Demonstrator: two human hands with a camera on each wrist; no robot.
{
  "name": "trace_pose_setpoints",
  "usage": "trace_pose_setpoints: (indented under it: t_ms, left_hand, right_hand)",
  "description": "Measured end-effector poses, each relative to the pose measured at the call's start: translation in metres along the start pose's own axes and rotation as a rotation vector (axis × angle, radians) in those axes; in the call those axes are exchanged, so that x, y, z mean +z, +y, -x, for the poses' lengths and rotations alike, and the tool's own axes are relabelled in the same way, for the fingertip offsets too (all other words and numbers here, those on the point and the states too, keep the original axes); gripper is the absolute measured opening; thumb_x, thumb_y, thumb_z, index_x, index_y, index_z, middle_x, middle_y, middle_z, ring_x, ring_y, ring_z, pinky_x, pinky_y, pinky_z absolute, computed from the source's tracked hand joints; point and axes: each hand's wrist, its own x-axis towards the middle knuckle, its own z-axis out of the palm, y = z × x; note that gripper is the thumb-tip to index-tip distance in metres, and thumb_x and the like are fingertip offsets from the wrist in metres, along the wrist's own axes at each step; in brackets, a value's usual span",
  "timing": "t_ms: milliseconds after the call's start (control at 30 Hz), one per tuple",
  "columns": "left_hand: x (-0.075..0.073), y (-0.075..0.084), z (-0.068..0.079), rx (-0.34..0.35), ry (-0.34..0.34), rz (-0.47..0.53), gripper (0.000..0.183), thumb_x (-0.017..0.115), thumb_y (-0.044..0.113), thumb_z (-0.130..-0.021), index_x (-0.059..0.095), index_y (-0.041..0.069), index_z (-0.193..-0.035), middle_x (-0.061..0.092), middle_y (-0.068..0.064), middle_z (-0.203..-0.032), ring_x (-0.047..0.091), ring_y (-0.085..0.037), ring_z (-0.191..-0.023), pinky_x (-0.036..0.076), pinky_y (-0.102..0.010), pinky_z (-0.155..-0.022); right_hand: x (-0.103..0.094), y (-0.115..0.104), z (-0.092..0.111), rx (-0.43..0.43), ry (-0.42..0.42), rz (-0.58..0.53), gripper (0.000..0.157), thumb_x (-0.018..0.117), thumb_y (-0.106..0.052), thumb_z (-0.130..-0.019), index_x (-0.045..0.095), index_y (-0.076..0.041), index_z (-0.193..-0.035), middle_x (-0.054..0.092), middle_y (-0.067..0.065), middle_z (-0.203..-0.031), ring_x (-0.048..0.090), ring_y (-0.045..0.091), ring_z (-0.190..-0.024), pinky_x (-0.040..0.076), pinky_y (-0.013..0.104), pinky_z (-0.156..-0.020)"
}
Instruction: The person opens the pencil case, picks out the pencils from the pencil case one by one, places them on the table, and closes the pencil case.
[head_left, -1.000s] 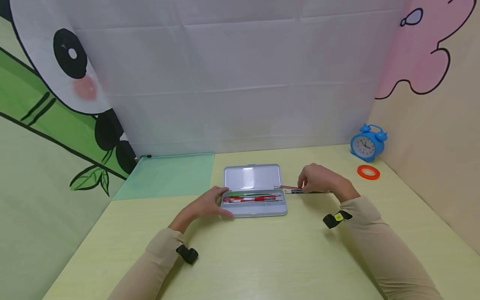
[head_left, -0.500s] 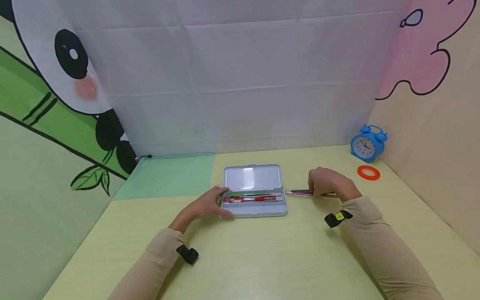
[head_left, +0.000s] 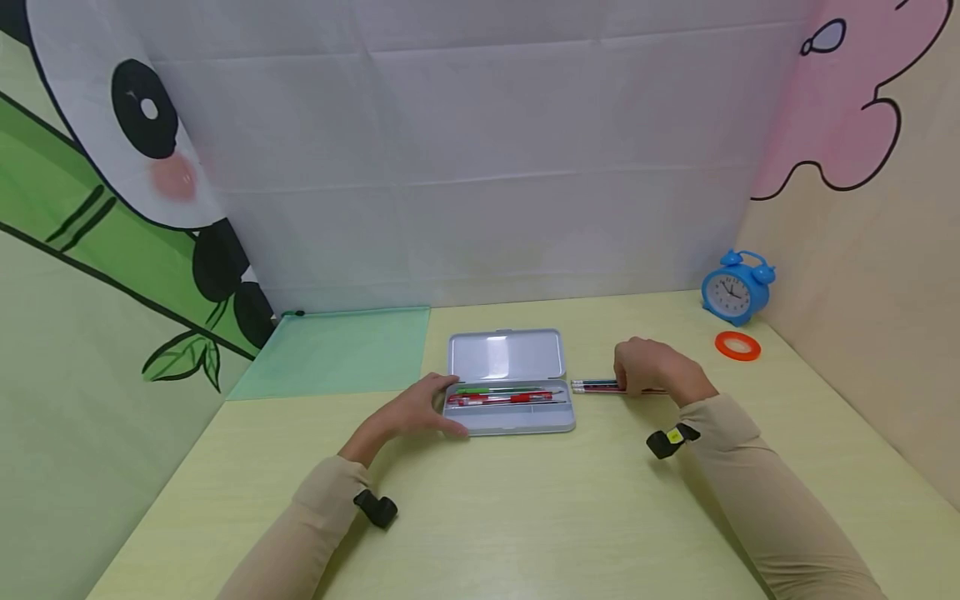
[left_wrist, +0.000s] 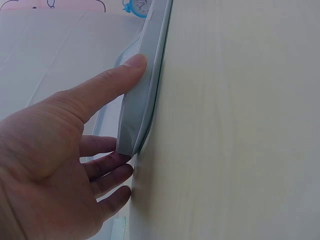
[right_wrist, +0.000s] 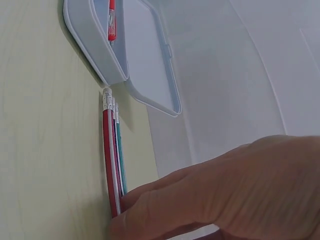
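Observation:
An open pencil case (head_left: 506,422) lies on the table with its lid (head_left: 506,352) folded back. Inside it are a red pen (head_left: 517,398) and a green pen (head_left: 483,390). My left hand (head_left: 412,410) holds the case's left end; in the left wrist view the thumb (left_wrist: 112,82) presses the front wall and the fingers reach round the end. To the right of the case, my right hand (head_left: 654,367) pinches several pencils (right_wrist: 111,155), red, purple and teal, lying side by side on the table. Their eraser ends point at the case; their other ends are mostly hidden.
A blue alarm clock (head_left: 735,287) stands at the back right, with an orange ring (head_left: 737,346) in front of it. A pale green mat (head_left: 337,354) covers the back left of the table. A white cloth (head_left: 480,167) hangs behind.
My right hand has shifted right, away from the case, and brought a red pencil down alongside the others, which now lie level together. The left hand and the case have stayed put.

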Motion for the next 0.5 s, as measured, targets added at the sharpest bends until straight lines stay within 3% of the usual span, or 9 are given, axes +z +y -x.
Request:
trace_pose_setpoints:
  t_ms: [500]
  left_hand:
    - [-0.0013,0.0025,0.0017,0.002,0.003,0.006,0.103,0.091,0.041,-0.071,0.039,0.006,-0.153,0.044,-0.012,-0.145,0.043,-0.029,-0.128,0.037,-0.051,-0.11]
  right_hand:
    - [-0.0001,-0.0084,0.0018,0.011,0.002,0.023,0.008,0.075,-0.002,-0.085,0.074,-0.009,-0.089,0.063,0.002,-0.081,0.056,0.021,-0.073,0.056,0.038,-0.076]
